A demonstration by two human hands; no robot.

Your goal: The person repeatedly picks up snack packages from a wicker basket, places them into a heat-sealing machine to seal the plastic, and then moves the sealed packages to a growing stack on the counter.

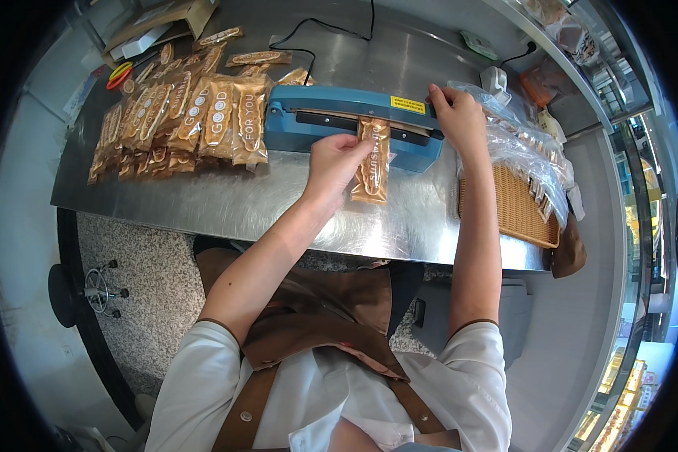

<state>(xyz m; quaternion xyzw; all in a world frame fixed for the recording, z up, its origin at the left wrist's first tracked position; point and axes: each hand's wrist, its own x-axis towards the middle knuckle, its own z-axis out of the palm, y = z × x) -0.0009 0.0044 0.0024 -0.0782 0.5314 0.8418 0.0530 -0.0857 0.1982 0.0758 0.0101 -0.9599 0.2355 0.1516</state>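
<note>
A blue impulse heat sealer (353, 107) stands on the steel table, its hinge at the left end. My right hand (462, 116) grips the free right end of its lever arm. Between finger and thumb, my left hand (339, 161) holds a slim clear-and-brown printed packet (373, 175) with a biscuit-like piece inside. The packet's upper end lies at the sealer's jaw, under the arm; whether the arm presses on it I cannot tell. Just left of the sealer, similar filled packets (220, 116) are piled in rows.
At the right, a woven basket (511, 200) holds a clear plastic bag (522, 147) of wrapped pieces. Scissors (118, 75) and a cardboard box (164, 25) sit at the back left. A black cord (311, 21) crosses the steel table (248, 209). A stool (65, 295) is at lower left.
</note>
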